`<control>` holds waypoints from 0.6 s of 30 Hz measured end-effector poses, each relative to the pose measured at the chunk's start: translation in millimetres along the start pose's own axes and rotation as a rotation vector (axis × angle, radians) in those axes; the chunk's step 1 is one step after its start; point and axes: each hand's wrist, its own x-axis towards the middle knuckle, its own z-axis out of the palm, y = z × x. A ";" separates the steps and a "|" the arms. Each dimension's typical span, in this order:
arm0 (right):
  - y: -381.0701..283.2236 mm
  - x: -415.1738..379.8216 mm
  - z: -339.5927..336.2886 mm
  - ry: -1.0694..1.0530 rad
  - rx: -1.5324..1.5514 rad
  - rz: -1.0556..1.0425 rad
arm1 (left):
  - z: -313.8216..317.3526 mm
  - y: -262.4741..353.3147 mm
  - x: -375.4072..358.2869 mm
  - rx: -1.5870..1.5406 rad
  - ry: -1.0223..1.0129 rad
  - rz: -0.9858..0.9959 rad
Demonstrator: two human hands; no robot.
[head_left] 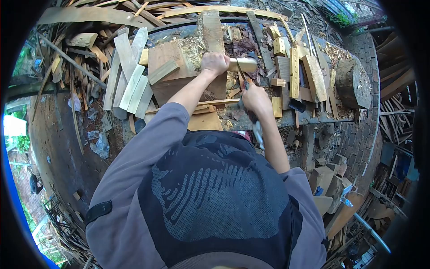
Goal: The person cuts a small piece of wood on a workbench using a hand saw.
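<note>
My left hand point(215, 62) is closed around one end of a short pale wooden piece point(244, 64), pressing it over the upright plank point(212, 31) on the bench. The free end of the piece points right. In my right hand point(256, 97), fingers wrapped round its handle, is a handsaw. Its narrow dark blade point(241, 71) crosses the pale piece just right of my left hand. A blue-grey strip point(258, 132) hangs below my right wrist. Left of my hands lies a large wooden block point(168, 51) with a small offcut point(163, 72) on top.
Pale boards point(138, 92) lean at the bench's left. On the right lie a yellow drilled strip point(294, 74), a thick board point(315, 78), a small black object point(297, 105) and a log point(353, 84). Sawdust covers the bench; scrap wood point(83, 40) piles behind.
</note>
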 end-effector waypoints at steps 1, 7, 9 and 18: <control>2.3 5.1 -1.7 -0.001 0.007 0.007 | 1.5 0.9 -1.4 0.001 0.021 -0.012; -12.5 68.4 19.5 0.054 0.026 -0.043 | 0.7 1.3 -2.1 -0.004 0.090 -0.074; -12.6 81.2 26.3 0.056 0.031 -0.043 | 0.5 -2.8 0.1 0.033 0.136 -0.018; -7.7 85.8 69.6 0.334 0.205 -0.122 | 6.4 -12.7 10.3 0.007 0.213 0.067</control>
